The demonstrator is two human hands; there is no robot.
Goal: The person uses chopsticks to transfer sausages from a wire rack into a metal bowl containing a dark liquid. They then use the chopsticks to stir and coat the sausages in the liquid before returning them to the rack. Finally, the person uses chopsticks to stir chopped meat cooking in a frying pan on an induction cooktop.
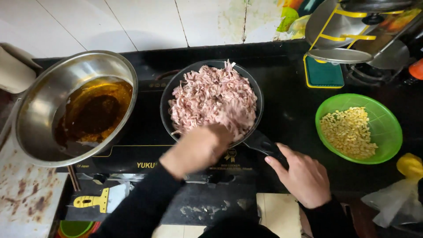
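Right hand [304, 178] clamps the pan [176, 83] handle, so keep it steady; left hand [196, 150], blurred and seemingly closed, works the meat [213, 99]. Stir gently, avoid spills.

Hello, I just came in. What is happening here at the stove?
A person stands at a black cooktop. The right hand grips the handle of a dark frying pan heaped with pale pink shredded meat. The left hand, blurred, is at the near edge of the meat; whether it holds a utensil cannot be told. A steel bowl of dark oil sits to the left, and a green bowl of yellow kernels to the right.
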